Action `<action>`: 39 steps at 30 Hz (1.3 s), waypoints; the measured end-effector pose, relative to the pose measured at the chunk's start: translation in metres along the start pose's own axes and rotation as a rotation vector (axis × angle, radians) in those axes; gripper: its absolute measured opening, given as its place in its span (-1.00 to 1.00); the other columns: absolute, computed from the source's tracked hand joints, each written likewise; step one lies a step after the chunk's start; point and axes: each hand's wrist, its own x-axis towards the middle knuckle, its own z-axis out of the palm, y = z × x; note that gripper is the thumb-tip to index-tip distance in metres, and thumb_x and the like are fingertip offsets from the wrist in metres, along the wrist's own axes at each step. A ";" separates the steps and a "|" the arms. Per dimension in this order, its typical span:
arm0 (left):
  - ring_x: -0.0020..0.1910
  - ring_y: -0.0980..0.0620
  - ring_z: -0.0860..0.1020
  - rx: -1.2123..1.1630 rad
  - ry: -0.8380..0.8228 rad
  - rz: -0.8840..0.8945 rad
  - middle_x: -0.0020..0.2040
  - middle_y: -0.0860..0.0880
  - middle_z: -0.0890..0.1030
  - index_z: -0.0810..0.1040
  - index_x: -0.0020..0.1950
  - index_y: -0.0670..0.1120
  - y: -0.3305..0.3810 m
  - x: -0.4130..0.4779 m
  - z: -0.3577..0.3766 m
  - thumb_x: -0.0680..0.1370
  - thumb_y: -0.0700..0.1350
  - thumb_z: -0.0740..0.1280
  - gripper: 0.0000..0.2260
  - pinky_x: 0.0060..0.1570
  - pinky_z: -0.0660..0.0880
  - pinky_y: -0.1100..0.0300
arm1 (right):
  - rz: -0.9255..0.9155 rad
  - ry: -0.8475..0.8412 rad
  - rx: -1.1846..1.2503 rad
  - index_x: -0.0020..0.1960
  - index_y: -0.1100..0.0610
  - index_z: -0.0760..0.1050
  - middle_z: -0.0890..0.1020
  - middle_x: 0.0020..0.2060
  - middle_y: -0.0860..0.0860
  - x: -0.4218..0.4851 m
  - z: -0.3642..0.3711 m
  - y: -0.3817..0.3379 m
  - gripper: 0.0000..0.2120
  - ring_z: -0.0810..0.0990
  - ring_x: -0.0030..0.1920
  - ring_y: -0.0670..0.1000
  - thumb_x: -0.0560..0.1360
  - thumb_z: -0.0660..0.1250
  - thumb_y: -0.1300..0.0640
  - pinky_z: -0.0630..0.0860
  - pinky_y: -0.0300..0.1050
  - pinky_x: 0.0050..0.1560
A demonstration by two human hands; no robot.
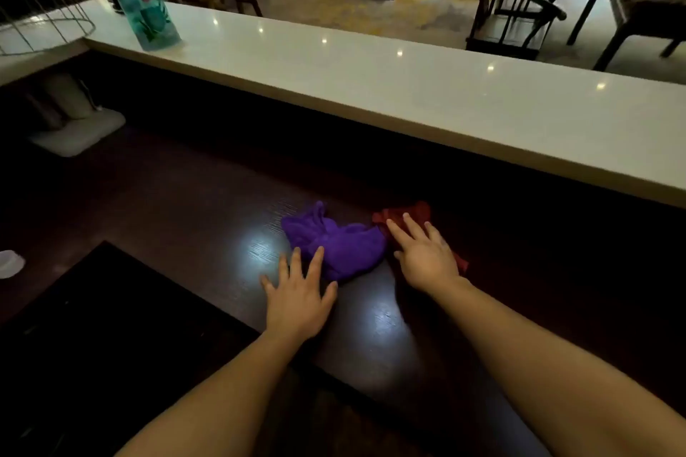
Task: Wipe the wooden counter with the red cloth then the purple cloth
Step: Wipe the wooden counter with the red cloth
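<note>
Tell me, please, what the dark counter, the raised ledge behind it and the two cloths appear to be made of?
Dark counter: glossy varnished wood, grain lines visible in the glare. Raised ledge: pale polished stone or a composite, mirroring ceiling lights. Purple cloth and red cloth: soft, crumpled fabric, possibly microfibre.

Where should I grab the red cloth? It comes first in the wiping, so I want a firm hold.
Grip the red cloth at its bunched middle, coming straight down from above. It lies crumpled on the wooden counter, and the right hand is already spread on it; curling the fingers would gather the folds.
</note>
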 end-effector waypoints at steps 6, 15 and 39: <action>0.57 -0.20 -0.20 -0.003 0.024 -0.007 0.61 -0.17 -0.14 -0.34 0.53 0.22 0.003 0.012 0.027 0.53 0.37 -0.03 -0.29 0.35 -0.22 -0.49 | 0.001 -0.025 -0.140 0.57 -0.16 0.03 0.09 0.59 -0.04 0.008 0.008 0.019 -0.42 0.20 0.43 0.18 0.61 0.17 -0.11 0.25 0.09 0.35; 0.58 -0.19 -0.13 0.029 0.142 0.006 0.61 -0.18 -0.02 -0.29 0.56 0.18 -0.002 0.015 0.039 0.51 0.37 -0.04 -0.28 0.39 -0.16 -0.47 | 0.044 0.128 -0.198 0.41 -0.08 0.36 0.41 0.33 0.04 -0.028 0.019 0.012 -0.47 0.35 0.16 0.17 0.52 0.20 -0.28 0.37 0.06 0.12; 0.48 -0.29 0.25 -0.026 0.117 0.328 0.51 -0.37 0.18 0.06 0.59 0.03 -0.011 -0.013 0.030 0.50 0.21 0.13 -0.31 0.41 0.13 -0.39 | 0.279 0.424 -0.201 0.13 -0.02 0.60 0.54 -0.17 0.02 -0.134 0.069 -0.025 -0.67 0.50 -0.17 0.11 0.43 0.38 -0.12 0.46 0.01 -0.23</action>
